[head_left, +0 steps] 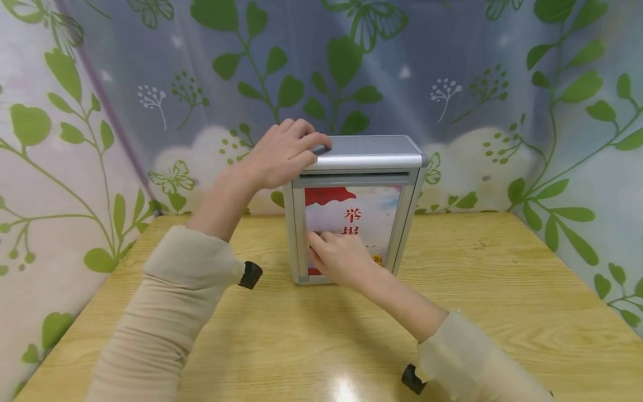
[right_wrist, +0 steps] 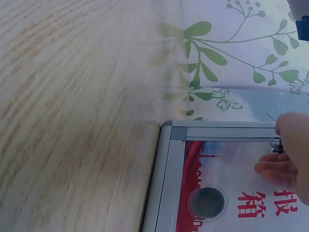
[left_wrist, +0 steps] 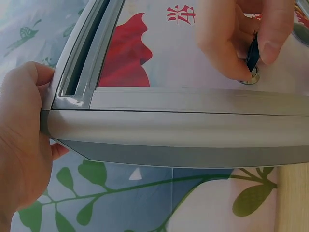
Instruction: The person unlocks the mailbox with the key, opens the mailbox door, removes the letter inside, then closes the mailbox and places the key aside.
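A pale yellow counter with a brown wood-grain surface (head_left: 492, 279) spreads across the lower view, a bright glare spot (head_left: 344, 389) shining near its front. Behind it and along both sides hangs a printed backdrop, blue-grey in the middle and pale pinkish white toward the sides (head_left: 467, 33). It carries broad green leaves on curving stems (head_left: 344, 60), green openwork butterflies (head_left: 173, 177), white berry sprigs (head_left: 151, 99), small white triangles (head_left: 404, 72) and rounded whitish cloud shapes.

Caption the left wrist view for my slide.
Right hand pinches a black key at the lock; left hand holds the top of the metal box.
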Demonstrator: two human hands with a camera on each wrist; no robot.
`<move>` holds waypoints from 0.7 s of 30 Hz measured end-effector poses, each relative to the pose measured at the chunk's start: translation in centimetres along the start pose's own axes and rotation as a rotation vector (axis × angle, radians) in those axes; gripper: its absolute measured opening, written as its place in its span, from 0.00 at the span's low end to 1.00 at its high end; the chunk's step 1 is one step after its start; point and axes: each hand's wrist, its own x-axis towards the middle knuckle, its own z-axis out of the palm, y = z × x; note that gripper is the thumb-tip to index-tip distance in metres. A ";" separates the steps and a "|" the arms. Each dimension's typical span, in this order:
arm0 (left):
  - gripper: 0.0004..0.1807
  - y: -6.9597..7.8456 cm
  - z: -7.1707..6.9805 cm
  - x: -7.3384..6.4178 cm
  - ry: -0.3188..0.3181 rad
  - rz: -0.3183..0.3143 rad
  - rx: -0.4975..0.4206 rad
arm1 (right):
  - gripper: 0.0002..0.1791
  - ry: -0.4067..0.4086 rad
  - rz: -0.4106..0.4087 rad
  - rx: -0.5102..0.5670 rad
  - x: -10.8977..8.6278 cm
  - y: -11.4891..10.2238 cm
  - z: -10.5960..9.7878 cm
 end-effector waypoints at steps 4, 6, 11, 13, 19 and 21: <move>0.24 0.0 0.0 0.0 0.004 -0.002 -0.015 | 0.09 0.048 -0.027 -0.073 -0.1 -0.3 0.6; 0.24 0.0 0.0 0.0 0.004 -0.002 -0.019 | 0.09 0.062 -0.029 -0.079 -0.1 -0.3 0.7; 0.24 0.0 0.1 0.1 0.010 -0.005 -0.018 | 0.09 0.042 0.041 0.043 -0.1 -0.5 0.5; 0.24 0.0 0.1 0.1 0.013 -0.006 -0.016 | 0.08 -0.005 0.096 0.137 0.0 -0.6 0.2; 0.24 -0.1 0.2 0.0 0.020 -0.002 -0.018 | 0.08 -0.211 0.346 0.445 0.1 -0.8 -0.8; 0.24 -0.1 0.2 0.0 0.022 0.000 -0.017 | 0.10 -0.256 0.430 0.537 0.2 -0.8 -1.1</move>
